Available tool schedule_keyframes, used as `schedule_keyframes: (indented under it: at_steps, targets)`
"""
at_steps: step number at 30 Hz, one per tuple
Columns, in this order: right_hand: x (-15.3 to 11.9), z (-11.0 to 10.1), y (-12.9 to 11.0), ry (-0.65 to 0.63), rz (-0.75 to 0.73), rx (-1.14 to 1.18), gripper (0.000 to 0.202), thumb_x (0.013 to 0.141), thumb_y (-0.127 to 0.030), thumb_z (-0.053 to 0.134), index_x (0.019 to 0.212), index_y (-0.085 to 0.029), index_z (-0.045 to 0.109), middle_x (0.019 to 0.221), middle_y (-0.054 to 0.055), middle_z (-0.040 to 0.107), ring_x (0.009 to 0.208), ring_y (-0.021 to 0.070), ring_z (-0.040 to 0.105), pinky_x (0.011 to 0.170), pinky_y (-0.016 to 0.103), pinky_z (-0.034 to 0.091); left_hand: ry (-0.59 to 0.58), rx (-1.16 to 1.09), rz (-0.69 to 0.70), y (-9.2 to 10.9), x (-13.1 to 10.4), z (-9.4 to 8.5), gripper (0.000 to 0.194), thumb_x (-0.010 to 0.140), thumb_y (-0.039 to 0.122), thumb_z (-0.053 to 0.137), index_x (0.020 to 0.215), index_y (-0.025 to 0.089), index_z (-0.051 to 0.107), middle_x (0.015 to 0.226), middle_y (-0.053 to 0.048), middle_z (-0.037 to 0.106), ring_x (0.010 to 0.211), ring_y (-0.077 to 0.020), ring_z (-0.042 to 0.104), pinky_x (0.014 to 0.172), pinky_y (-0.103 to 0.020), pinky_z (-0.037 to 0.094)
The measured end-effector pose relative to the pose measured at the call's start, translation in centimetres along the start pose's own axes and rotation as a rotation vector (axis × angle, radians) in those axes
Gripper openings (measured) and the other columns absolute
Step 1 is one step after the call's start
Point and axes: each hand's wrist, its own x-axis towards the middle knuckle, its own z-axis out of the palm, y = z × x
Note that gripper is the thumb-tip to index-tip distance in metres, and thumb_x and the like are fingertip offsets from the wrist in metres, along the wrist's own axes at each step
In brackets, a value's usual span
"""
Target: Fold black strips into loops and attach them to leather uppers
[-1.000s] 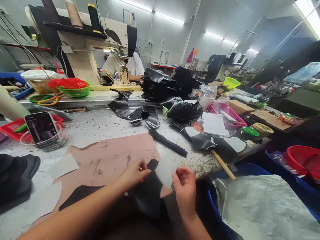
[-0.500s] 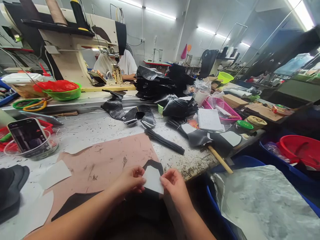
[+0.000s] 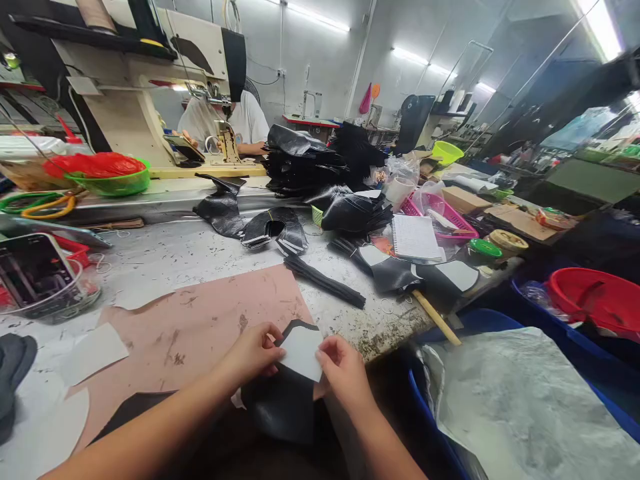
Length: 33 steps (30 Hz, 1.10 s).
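Between my hands is a white patch (image 3: 301, 352) lying over a black leather-like piece (image 3: 283, 407), whose dark edge shows above the patch and whose larger part hangs below. My left hand (image 3: 257, 353) pinches the patch at its left edge. With thumb and fingers together, my right hand (image 3: 344, 367) grips its right edge. Both hands are at the near edge of a pink sheet (image 3: 210, 320) on the worktable. Another black piece (image 3: 133, 413) lies partly under my left forearm. Two loose white pieces, one of them a pale cut shape (image 3: 97, 353), rest to the left.
A sewing machine (image 3: 120, 113) stands at the back left, with a person in white (image 3: 250, 123) behind it. Stacked black pieces (image 3: 305, 163) lie mid-table. A notebook (image 3: 415, 237) and pink basket (image 3: 453, 223) are right. A wooden handle (image 3: 436, 317) overhangs the edge above a lined blue bin (image 3: 415, 387).
The white patch has shifted up relative to my view and more of the black piece shows below it. Both hands keep their pinch. The whole scene has slid slightly left.
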Motion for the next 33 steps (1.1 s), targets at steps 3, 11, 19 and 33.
schedule_keyframes:
  at_steps: [3, 11, 19, 33]
  targets:
    - [0.4, 0.1, -0.5, 0.003, -0.061, -0.138, 0.008, 0.069, -0.025, 0.053, 0.069, -0.018, 0.058, 0.068, 0.003, 0.061, 0.065, 0.0179, 0.055, 0.063, 0.029, 0.042, 0.069, 0.127, 0.069, -0.6, 1.0, -0.2, 0.019, 0.064, 0.019, 0.056, 0.073, 0.022, 0.039, 0.050, 0.010, 0.048, 0.045, -0.0130, 0.055, 0.045, -0.023, 0.039]
    - [0.9, 0.2, -0.8, -0.016, -0.175, -0.329, 0.014, 0.072, -0.019, 0.049, 0.070, -0.018, 0.063, 0.073, 0.005, 0.062, 0.069, 0.0180, 0.057, 0.065, 0.028, 0.043, 0.147, 0.414, 0.164, -0.8, 1.4, -0.3, 0.020, 0.067, 0.015, 0.050, 0.066, 0.022, 0.033, 0.053, 0.008, 0.047, 0.048, -0.0135, 0.054, 0.047, -0.024, 0.032]
    - [1.0, 0.1, -0.7, -0.049, -0.201, -0.413, 0.016, 0.074, -0.017, 0.049, 0.073, -0.018, 0.065, 0.074, 0.004, 0.062, 0.070, 0.0168, 0.057, 0.066, 0.027, 0.044, 0.157, 0.571, 0.174, -0.8, 1.9, -0.3, 0.018, 0.065, 0.014, 0.048, 0.065, 0.022, 0.032, 0.055, 0.007, 0.047, 0.051, -0.0138, 0.053, 0.048, -0.023, 0.028]
    - [1.7, -1.5, -1.6, -0.204, -0.178, -0.831, 0.037, 0.073, -0.024, 0.064, 0.110, -0.030, 0.061, 0.094, 0.005, 0.051, 0.093, 0.0231, 0.050, 0.083, 0.036, 0.041, 0.096, 0.899, 0.331, 0.5, 1.2, -1.4, 0.012, 0.073, 0.020, 0.053, 0.085, 0.021, 0.054, 0.078, -0.002, 0.058, 0.073, -0.0200, 0.055, 0.061, -0.028, 0.036]
